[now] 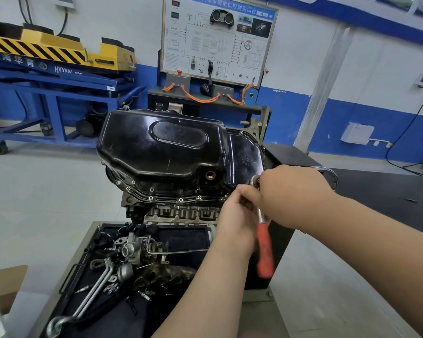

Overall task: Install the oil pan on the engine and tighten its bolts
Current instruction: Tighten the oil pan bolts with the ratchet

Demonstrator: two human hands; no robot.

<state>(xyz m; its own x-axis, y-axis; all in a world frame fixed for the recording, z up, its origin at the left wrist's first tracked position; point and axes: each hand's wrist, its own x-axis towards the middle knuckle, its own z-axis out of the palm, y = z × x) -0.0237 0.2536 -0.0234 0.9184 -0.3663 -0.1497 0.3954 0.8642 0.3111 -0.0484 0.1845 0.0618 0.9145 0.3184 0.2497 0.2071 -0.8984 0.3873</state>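
Note:
A glossy black oil pan [161,147] sits upside-up on the inverted engine block [181,212], its flange lined with several bolts [180,200]. At the pan's near right corner, my right hand [291,193] covers the head of a ratchet wrench [264,250] with a red handle that hangs down and looks blurred. My left hand [239,215] is curled around the ratchet's metal shaft just below the head. The bolt under the ratchet head is hidden by both hands.
A black tray [188,237] below the engine holds a turbocharger [132,252], pipes and loose small parts. A cardboard box [5,284] is at lower left. Behind stand a blue and yellow lift [59,69] and a wiring training board [217,40].

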